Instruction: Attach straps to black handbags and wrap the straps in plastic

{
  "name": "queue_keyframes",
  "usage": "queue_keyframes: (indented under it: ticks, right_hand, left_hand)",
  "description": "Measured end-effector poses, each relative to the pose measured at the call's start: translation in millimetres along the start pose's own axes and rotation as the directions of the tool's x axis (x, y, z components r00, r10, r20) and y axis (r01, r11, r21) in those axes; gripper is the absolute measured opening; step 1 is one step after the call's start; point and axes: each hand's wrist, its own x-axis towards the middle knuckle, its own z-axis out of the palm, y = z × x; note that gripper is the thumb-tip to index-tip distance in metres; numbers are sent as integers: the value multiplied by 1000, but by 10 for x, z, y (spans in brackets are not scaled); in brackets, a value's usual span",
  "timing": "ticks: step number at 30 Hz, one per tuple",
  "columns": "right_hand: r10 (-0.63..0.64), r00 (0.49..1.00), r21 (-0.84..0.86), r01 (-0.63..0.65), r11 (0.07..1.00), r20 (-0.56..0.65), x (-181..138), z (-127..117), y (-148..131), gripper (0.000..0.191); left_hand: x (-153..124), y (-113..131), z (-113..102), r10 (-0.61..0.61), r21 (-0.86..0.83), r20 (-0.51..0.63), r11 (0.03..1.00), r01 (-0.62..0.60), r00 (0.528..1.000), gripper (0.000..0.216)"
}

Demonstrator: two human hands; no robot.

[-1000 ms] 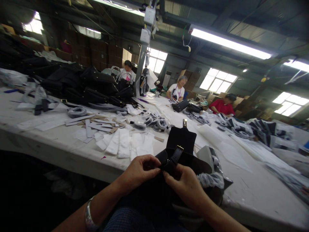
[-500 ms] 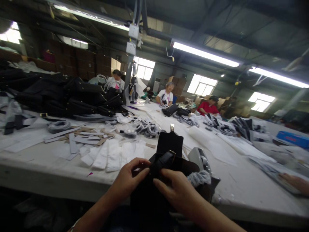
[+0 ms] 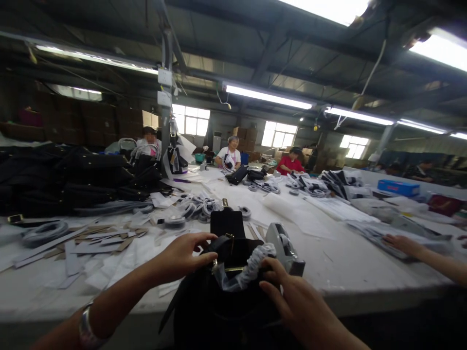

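A black handbag [image 3: 219, 316] stands upright in front of me at the table's near edge. Its raised flap [image 3: 228, 224] carries a gold clasp, and a gold zipper shows in the opening. My left hand [image 3: 186, 253] is closed, thumb and fingers pinching the buckled black strap [image 3: 223, 247] at the bag's top left. Across the opening runs a handle wrapped in crinkled clear plastic [image 3: 251, 265]. My right hand [image 3: 292, 291] is closed on the bag's top right edge by the handle's end; its fingertips are partly hidden.
Right behind the bag is a grey tape dispenser [image 3: 284, 248]. Cardboard strips [image 3: 105, 240] and wrapped coiled straps [image 3: 199, 209] lie on the left, with piled black bags [image 3: 73, 175] beyond. A co-worker's hand [image 3: 404, 244] rests on flat plastic bags at right. Several people work farther back.
My view has swung right. The plastic-wrapped handle, earlier hanging at the bag's right side, now lies across its opening. My right hand has moved from the strap to the bag's right edge.
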Motion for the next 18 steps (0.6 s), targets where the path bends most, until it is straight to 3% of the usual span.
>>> queue_keyframes:
  ticks: [2,4,6,9,11,13,16,18]
  right_hand:
    - [80,991,221,-103,970,108,49,37,-25,44]
    - [102,962,448,-211,869,255,142,73,-65,58]
    - [100,948,595,-268,758,301,268,86,-109,78]
    - [128,973,710,-228,666,193,497,22,-184,90]
    - [162,984,785,-157,599,73,680,-84,-249,77]
    - [188,982,881,-65,468,-28,894,-219,-336,62]
    - [159,982,963,61,262,-106,1242,-410,-517,46]
    - [98,985,974,124,188,-144,1446,-486,-640,41]
  left_hand:
    - [-72,68,-58,-19,-174,91,984,35,996,41]
    - [-174,147,-105,-23,-349,162,934,80,986,38]
    - [-273,225,-140,-35,-456,175,883,113,984,33]
    - [-352,321,-172,-92,-510,119,849,140,989,33]
    - [-339,370,-182,-133,-517,74,842,152,988,44]
    - [-280,414,-179,-150,-517,42,843,150,988,51]
    - [-145,463,-136,-108,-525,26,845,105,994,45]
    - [-55,463,-72,-67,-557,17,828,65,998,39]
